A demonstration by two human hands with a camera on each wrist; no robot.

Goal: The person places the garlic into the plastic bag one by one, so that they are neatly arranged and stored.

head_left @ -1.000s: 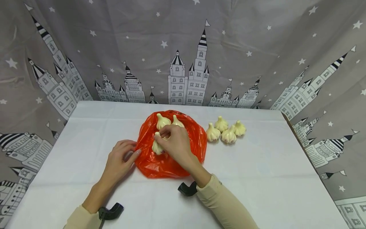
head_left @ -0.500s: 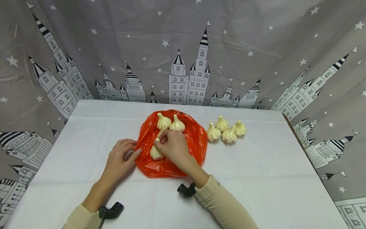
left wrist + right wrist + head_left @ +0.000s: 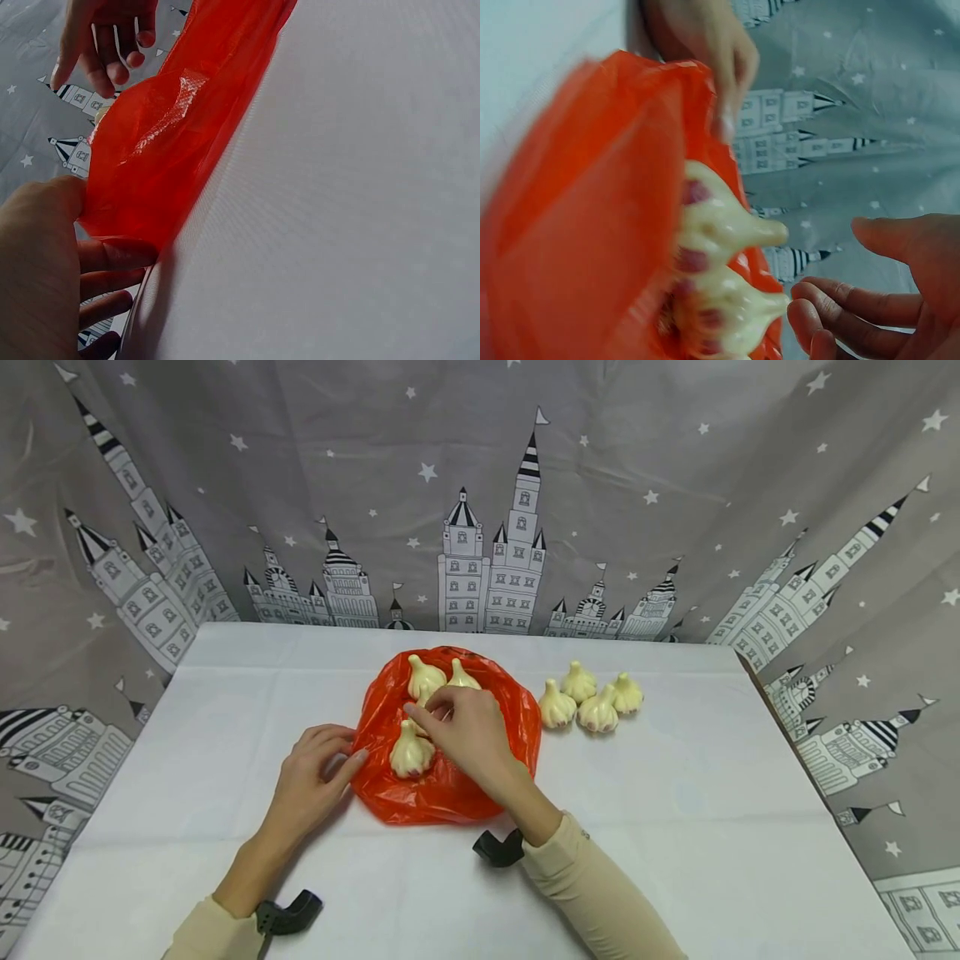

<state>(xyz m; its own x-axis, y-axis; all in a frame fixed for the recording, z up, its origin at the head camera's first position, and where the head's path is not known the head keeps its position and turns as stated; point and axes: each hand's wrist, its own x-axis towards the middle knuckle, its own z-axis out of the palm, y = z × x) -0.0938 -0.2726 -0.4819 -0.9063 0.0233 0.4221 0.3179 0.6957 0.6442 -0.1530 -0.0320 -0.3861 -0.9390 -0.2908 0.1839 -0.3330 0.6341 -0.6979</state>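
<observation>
A red plastic bag [image 3: 442, 802] lies on the white-covered table with its mouth spread wide and several garlic bulbs inside. My left hand [image 3: 309, 781] pinches the bag's left rim; in the left wrist view its thumb and forefinger straddle the red film [image 3: 142, 165]. Just over the bulbs, my right hand [image 3: 472, 735] is bent with its thumb and fingertips apart, holding nothing. The nearest garlic bulb [image 3: 411, 755] stands stem up below its fingertips. In the right wrist view, that hand's fingers [image 3: 870, 307] are beside the stem of a bulb [image 3: 735, 311]. The hand partly hides the bulbs behind.
Several more garlic bulbs [image 3: 598, 712] are clustered on the table [image 3: 675, 827] just right of the bag. A grey curtain [image 3: 600, 502] printed with castles and stars hangs behind the table. Each wrist carries a black camera mount [image 3: 288, 914].
My right hand has set a garlic bulb down toward the front left of the bag's inside, let go of it and drawn back up and right. My left hand has stayed at the rim.
</observation>
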